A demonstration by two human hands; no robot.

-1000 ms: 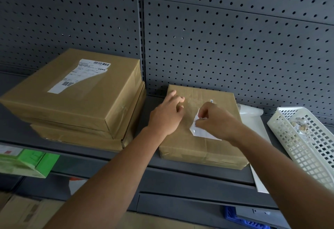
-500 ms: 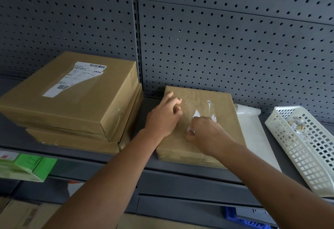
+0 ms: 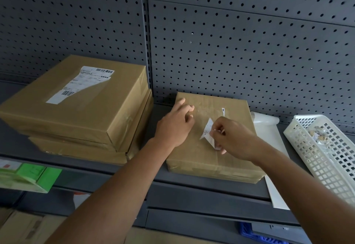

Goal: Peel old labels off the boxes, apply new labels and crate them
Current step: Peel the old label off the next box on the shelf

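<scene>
Box (image 3: 201, 157), flat brown cardboard, lying on a grey shelf (image 3: 192, 188) against the pegboard wall, its old label partly lifted.

Box: taped over and lying flat. It looks light but stiff enough to take a pressing palm, and it would likely slide on the smooth shelf unless pinned. Left hand (image 3: 172, 128): rests on the far-left part of the top, fingers loosely spread and gripping nothing, apparently steadying the box. Right hand (image 3: 236, 140): over the middle of the top, thumb and forefinger clamped on the label's raised edge. Label (image 3: 207, 132): thin white paper, limp, a ragged triangle with its lower part stuck down. It probably tears easily, so it is best gripped close to the stuck line and pulled low and slowly. Scrap (image 3: 223, 110): a small white sliver stuck further back on the top.
</scene>
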